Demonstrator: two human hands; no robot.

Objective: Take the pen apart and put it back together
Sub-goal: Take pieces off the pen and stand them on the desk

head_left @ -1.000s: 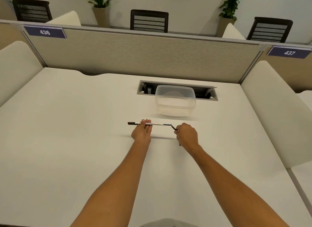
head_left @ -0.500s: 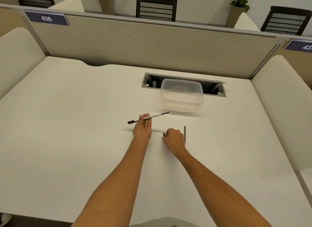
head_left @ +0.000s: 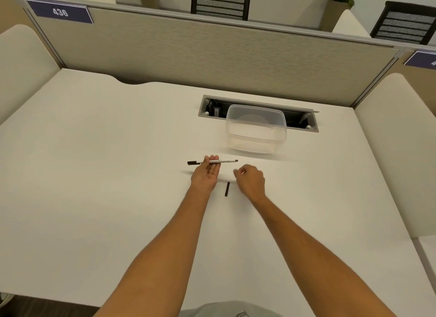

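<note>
One white desk [head_left: 118, 175] fills most of the view, bounded at the rear by a fabric partition [head_left: 212, 64] carrying a plate numbered 436 [head_left: 60, 12]. Set into the desk near the partition is a cable tray [head_left: 304, 120], and just in front of it stands a clear plastic container [head_left: 256, 132], which appears empty. Both forearms reach forward over the desk. Left hand [head_left: 207, 172] lies palm up, fingers loosely curled round the pen body [head_left: 213, 161], which lies crosswise – dark end to the left, the small exposed end to the right, raised off the desk as its shadow suggests. Right hand [head_left: 251, 179] is near that exposed end but apart from it, fingers curled inward; nothing can be made out in its grasp, though a small part cannot be ruled out. Between the two wrists a short black piece [head_left: 227, 189] – judged to be the cap or an end section – lies on the desk, touched by neither hand. Assessment: disassembly is begun, one piece off and set down; whether further parts are to come out cannot be told. Reassembly is wholly outstanding.
</note>
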